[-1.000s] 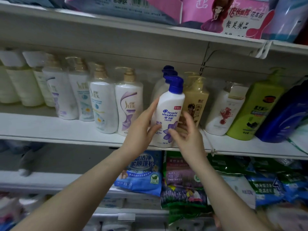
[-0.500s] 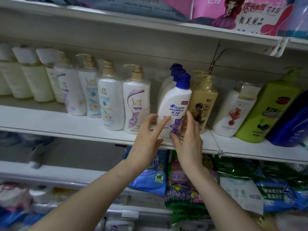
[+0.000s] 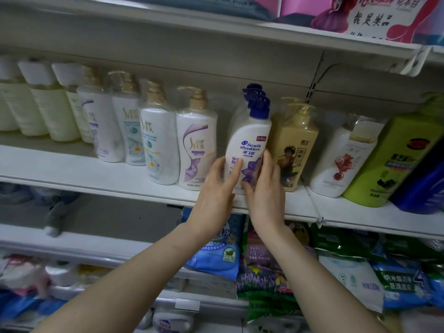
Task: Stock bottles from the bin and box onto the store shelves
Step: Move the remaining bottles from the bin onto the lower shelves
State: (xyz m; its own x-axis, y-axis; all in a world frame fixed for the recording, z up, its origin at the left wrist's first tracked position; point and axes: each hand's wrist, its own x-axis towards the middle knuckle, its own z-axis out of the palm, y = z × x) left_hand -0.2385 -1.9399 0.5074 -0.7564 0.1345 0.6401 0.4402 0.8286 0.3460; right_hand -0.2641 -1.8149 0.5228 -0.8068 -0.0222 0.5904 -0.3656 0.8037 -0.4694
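On the middle shelf (image 3: 96, 174), beside SLEK pump bottles (image 3: 195, 145), the head & shoulders bottle (image 3: 249, 145) (purple flower label) now stands upright, no longer tilted; left hand (image 3: 216, 188) and right hand (image 3: 266, 191) press straight-fingered against its sides.

We see only arms and hands. The left forearm (image 3: 144, 272) and right forearm (image 3: 312, 284) are bare along their whole visible length, wrists included. The left hand (image 3: 213, 188) and right hand (image 3: 266, 195) are bare too, with slender fingers. Clothing lies outside our view, so we cannot tell it.
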